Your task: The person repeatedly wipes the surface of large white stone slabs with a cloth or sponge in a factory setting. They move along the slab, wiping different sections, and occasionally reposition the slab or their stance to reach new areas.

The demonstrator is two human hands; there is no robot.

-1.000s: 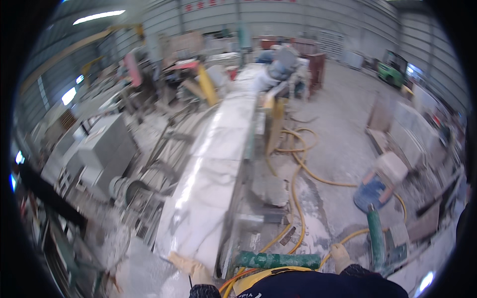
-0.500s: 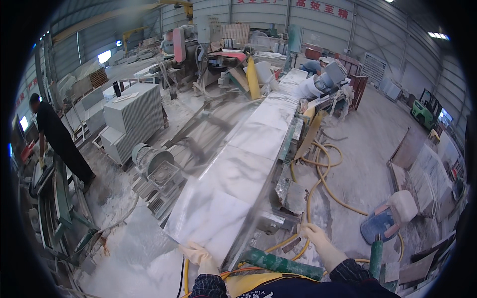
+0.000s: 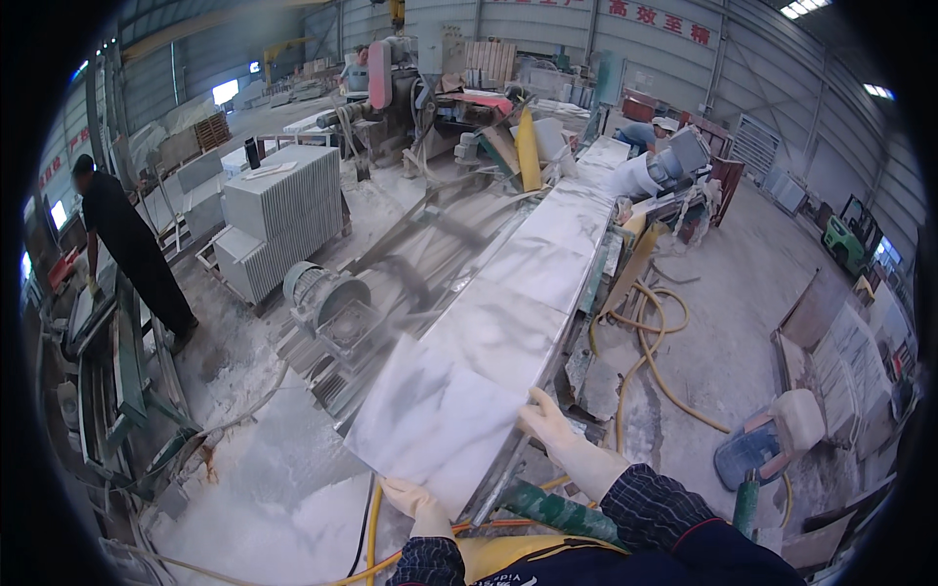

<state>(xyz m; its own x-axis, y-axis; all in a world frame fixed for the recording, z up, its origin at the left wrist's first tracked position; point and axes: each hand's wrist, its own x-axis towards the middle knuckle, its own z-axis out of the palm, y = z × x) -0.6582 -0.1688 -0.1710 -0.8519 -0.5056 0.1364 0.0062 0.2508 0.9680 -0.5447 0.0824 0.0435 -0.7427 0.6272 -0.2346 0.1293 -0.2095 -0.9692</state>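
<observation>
Left to right: person [image 3: 122, 249] in black at far left, stack of cut slabs [image 3: 278, 215], then the marble tile [image 3: 445, 415] at the near end of the conveyor line [image 3: 547, 264]. Left hand [image 3: 415, 503] — gloved — cups the tile's near edge, fingers wrapped under. Right hand [image 3: 557, 435] lies flat on its right edge, pressing, not clenched. Tile looks heavy, stiff, brittle, dusty-slick — best gripped on opposite edges, kept level, corners clear. Yellow hose [image 3: 655, 352] on the floor at right.
</observation>
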